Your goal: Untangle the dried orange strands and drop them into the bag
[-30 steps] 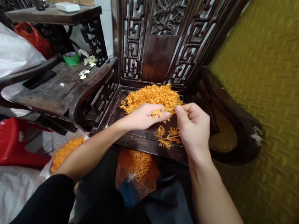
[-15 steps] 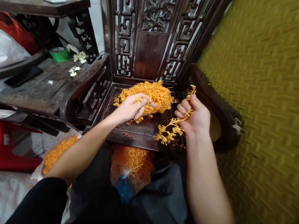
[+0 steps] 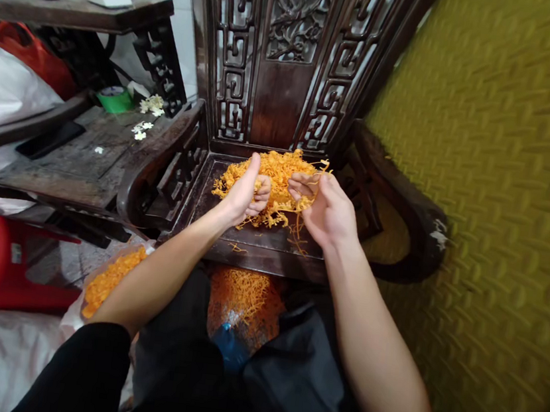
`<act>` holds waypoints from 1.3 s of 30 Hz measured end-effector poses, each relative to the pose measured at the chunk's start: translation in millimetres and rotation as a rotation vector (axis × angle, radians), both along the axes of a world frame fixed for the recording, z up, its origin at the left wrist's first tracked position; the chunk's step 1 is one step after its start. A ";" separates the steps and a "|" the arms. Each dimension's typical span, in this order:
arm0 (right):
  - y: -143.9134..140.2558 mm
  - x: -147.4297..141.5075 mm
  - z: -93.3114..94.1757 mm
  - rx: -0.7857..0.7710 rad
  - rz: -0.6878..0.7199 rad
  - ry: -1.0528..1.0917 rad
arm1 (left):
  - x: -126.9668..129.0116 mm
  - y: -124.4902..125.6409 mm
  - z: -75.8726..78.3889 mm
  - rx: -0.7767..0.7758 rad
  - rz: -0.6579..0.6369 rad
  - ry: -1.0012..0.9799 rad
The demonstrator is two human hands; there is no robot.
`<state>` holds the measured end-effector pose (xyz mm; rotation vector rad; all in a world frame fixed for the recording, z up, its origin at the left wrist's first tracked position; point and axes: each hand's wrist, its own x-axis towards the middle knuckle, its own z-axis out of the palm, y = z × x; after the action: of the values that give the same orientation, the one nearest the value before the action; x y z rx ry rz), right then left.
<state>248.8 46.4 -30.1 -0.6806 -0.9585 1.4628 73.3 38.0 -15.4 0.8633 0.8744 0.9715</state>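
Moved leftward, the orange sprig (image 3: 304, 203) is slanted down-left, loosely held by the right hand (image 3: 332, 212); orange bits (image 3: 258, 186) are clasped by the left hand (image 3: 245, 195).

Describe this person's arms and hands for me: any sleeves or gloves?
The left hand and right hand are bare, without gloves. A plain black sleeve ends near the left elbow. No sleeve shows on the right arm.
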 end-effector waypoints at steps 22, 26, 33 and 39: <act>-14.8 -19.2 2.9 0.062 0.008 -0.074 | 6.1 -11.5 -7.8 0.950 -0.080 0.987; -12.9 -13.1 2.3 0.082 0.022 -0.100 | 2.5 -10.1 -2.5 0.939 -0.028 0.961; -15.8 -7.4 -0.7 0.040 0.058 -0.294 | -3.4 -7.4 -5.3 0.891 0.049 1.160; -19.0 -11.1 0.7 -0.136 0.139 -0.219 | -5.0 -7.9 -1.5 1.007 -0.038 1.381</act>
<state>237.7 27.4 -29.4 -0.9032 -1.0993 1.6104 68.3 30.1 -16.9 2.5537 1.4811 0.6458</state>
